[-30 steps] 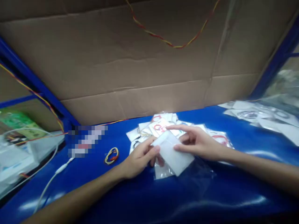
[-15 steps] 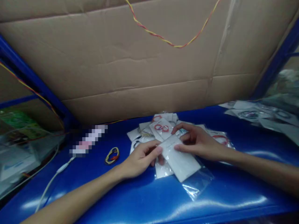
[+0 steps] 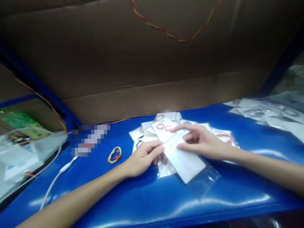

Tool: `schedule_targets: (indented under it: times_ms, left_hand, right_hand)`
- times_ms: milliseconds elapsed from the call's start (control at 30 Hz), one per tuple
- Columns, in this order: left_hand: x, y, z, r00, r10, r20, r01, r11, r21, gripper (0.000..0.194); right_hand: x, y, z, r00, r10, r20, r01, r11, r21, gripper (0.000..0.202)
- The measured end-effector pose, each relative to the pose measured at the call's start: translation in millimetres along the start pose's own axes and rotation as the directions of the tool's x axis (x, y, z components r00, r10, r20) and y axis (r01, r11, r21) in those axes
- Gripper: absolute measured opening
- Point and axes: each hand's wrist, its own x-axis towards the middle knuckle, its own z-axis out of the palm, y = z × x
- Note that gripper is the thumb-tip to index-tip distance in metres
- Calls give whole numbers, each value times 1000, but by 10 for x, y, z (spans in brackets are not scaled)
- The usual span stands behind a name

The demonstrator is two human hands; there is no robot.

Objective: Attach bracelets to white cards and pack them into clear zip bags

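Over the blue tabletop (image 3: pixel 133 196), a flat white rectangular card (image 3: pixel 186 166) with loose clear plastic film (image 3: pixel 212 172) at four o'clock was held. Its ten-o'clock corner was pinched by the left hand (image 3: pixel 142 158); at twelve, the right thumb was laid on it, the index finger kept apart, the right hand's (image 3: pixel 206 142) hidden grip untellable. Lightness, mild stiffness and slippery film were judged likely; opposite edges seemed best gripped. Beyond, bagged cards (image 3: pixel 163 126) were heaped.

This looks like a small workshop or packing bench. Bagged cable coils (image 3: pixel 163 127) lie on a blue surface (image 3: pixel 95 193) before a cardboard backing (image 3: pixel 142 63).
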Motion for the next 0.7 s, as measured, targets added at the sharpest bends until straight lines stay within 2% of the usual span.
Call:
schedule_targets:
  times_ms: [200, 467, 700]
  left_hand:
    - [8, -60, -18, 1000, -8, -3, 8, 1000, -13, 41]
    - [20, -109, -48, 1000, -7, 24, 6, 999, 41, 38]
    - [24, -127, -48, 999, -3, 47, 2, 1000, 21, 37]
  right_hand:
    - [-5, 7, -12, 1000, -21, -12, 20, 999, -46, 44]
    - [-10, -2, -16, 999, -40, -12, 39, 996, -78, 49]
    - [-15, -9, -12, 999, -34, 11, 35, 998, -58, 38]
